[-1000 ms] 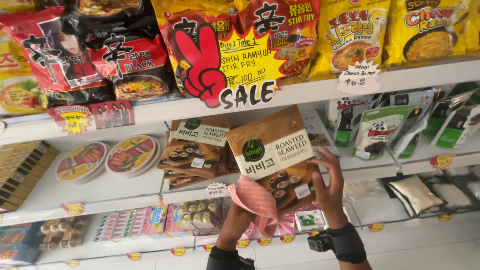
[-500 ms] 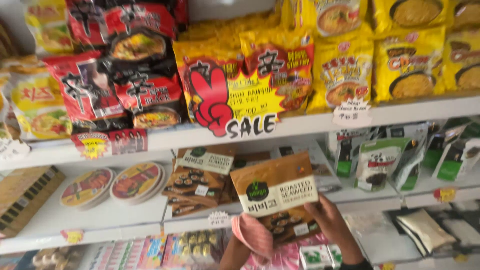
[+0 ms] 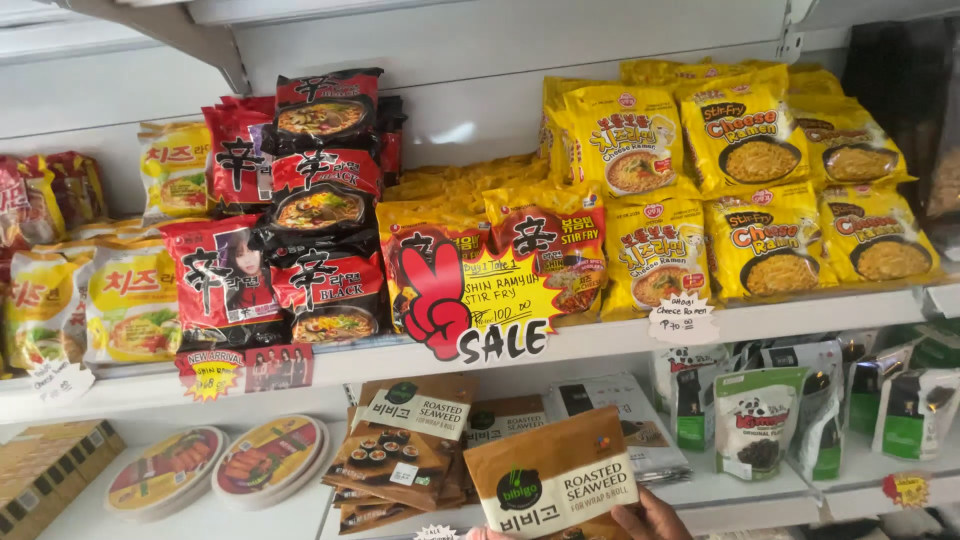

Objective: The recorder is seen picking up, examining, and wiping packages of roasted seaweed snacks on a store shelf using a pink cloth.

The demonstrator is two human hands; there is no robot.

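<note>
I see a brown pack of seaweed [image 3: 552,478] low in the middle of the frame, right at the bottom edge. My right hand [image 3: 648,518] is at its lower right corner. Only some fingers show, and they press on the pack and hold it up. At the pack's lower left corner I see a tiny bit of pink at the frame's edge. I cannot tell if that is my left hand or how it is set.

Just to the left of the pack, a stack of the same brown seaweed packs [image 3: 405,445] leans on the white lower shelf [image 3: 740,492]. More to the left, in the lower left of the frame, two round flat packs [image 3: 218,465] lie side by side. In the lower right, small green and white snack bags [image 3: 760,420] stand in a row.

Above them is the upper shelf [image 3: 800,315], full of noodle packs. Yellow noodle packs [image 3: 760,190] fill the upper right. Red and black noodle packs [image 3: 310,210] sit in the upper left part. A red hand-shaped sale sign [image 3: 470,300] hangs on the shelf edge in the middle, just above the seaweed pack I hold.
</note>
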